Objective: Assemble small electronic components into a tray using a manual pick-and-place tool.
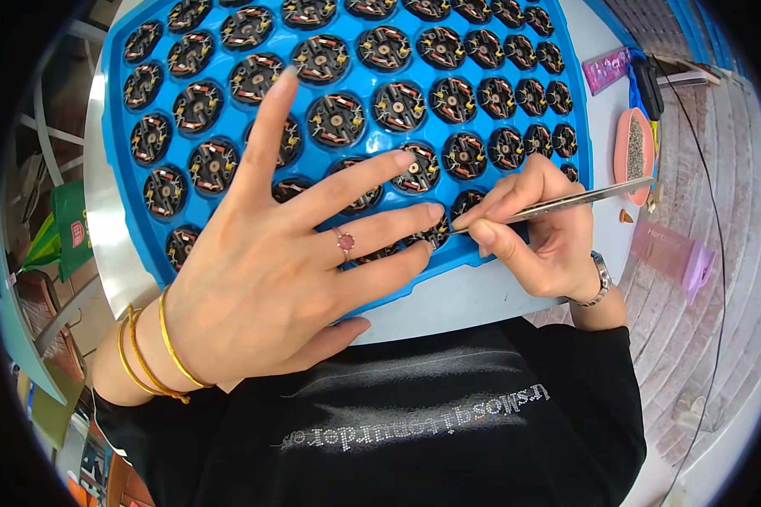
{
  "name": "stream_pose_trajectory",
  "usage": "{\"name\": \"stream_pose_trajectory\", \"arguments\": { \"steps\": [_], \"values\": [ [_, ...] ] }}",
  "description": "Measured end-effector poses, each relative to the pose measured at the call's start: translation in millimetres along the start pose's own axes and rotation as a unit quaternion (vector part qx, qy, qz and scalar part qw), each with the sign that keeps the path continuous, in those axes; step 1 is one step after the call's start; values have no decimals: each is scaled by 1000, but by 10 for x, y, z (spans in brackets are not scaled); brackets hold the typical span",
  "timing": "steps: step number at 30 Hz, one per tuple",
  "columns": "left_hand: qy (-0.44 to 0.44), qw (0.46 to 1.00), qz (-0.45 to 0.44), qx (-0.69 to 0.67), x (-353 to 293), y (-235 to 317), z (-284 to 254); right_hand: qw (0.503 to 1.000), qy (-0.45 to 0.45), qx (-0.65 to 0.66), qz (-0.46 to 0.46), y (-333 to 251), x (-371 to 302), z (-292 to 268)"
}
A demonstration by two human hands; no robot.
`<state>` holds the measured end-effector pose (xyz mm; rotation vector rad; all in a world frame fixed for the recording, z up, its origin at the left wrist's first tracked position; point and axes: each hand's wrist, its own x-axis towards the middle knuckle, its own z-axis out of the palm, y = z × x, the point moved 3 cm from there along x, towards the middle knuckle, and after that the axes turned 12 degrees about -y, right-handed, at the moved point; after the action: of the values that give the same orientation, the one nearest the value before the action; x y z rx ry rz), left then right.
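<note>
- Green container (69, 226) — sits off the bench's left edge, below bench level, partly hidden.
- Blue tray (127, 182) — covers most of the bench (473, 304), its near edge close to the bench's near edge; each round pocket holds a black round part (198, 105) with copper windings.
- Left hand (271, 270) — lies flat over the tray's near-left area, fingers spread apart, gripping nothing; fingertips rest on parts in the near rows. Ring on one finger, gold bangles at the wrist.
- Right hand (537, 228) — at the tray's near-right corner, fingers pinched on metal tweezers (558, 205); the tip touches a part in the near row, just beside the left fingertips.
- Pink oval dish (632, 152) — at the bench's right edge, holding small grey pieces.
- Pink flat packet (607, 69) — far-right corner, beside the tray.
</note>
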<state>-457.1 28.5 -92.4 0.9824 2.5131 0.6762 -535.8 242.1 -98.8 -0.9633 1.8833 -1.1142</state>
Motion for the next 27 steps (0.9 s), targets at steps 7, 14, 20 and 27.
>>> {"name": "stream_pose_trajectory", "arguments": {
  "steps": [7,14,20,27],
  "values": [
    [-13,1000,-11,15,14,16,19,999,-28,-36,-24,6,21,16],
    [-24,1000,-10,16,15,15,2,1000,5,0,-31,29,-7,-2],
    [-23,999,-6,24,27,10,-20,1000,-1,-7,-27,8,4,11],
    [-17,1000,8,20,14,-27,0,999,-7,52,-8,-31,16,-69]
  ]
}}
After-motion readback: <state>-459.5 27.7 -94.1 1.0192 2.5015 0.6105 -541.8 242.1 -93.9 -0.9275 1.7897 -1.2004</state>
